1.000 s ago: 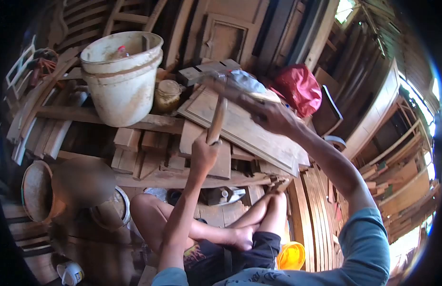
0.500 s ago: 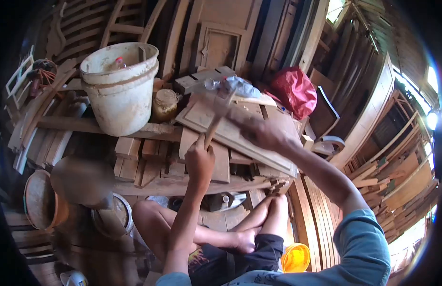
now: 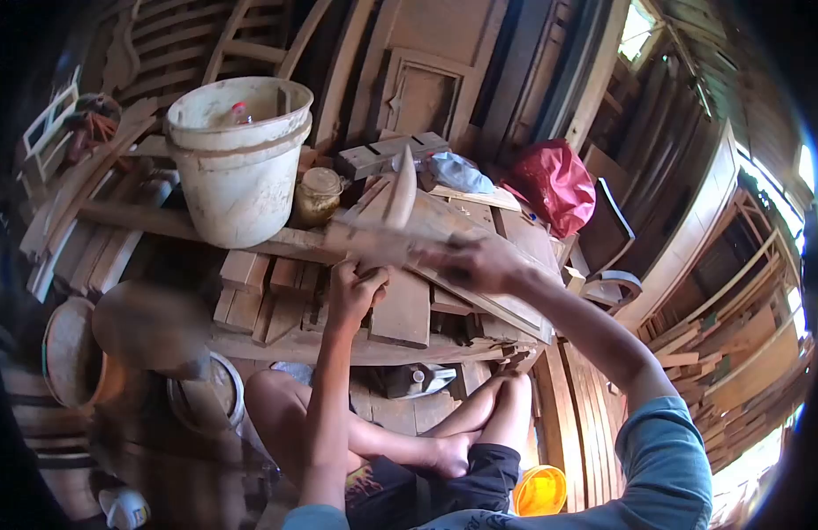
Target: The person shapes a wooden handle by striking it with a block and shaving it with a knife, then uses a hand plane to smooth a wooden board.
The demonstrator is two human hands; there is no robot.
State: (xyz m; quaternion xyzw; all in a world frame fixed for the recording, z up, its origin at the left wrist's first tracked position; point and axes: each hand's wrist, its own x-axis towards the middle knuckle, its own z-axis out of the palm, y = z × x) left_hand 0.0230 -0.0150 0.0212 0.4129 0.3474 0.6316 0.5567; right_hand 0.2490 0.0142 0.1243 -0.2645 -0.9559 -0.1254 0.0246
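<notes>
My left hand (image 3: 354, 290) is closed around the lower end of a curved, tapering wooden piece (image 3: 402, 190), whose pointed end stands upward. My right hand (image 3: 478, 265) is closed on a long, flat brown tool (image 3: 373, 243), smeared by motion, so its kind does not show. The tool reaches left across the front of the wooden piece, just above my left fingers, and hides where hand and wood meet. Behind both hands, a flat wooden panel (image 3: 515, 309) lies slanted on the bench.
On the bench stand a dirty white bucket (image 3: 237, 190), a lidded jar (image 3: 319, 196), a blue cloth (image 3: 460, 172) and a red plastic bag (image 3: 554, 187). Stacked wood blocks (image 3: 241, 287) sit below. A hand plane (image 3: 418, 378) lies by my crossed legs, near a yellow container (image 3: 541, 490).
The wooden piece has tipped more upright. My left hand has moved slightly left and down. My right hand and the blurred tool have dropped lower across the wood; the view has shifted slightly.
</notes>
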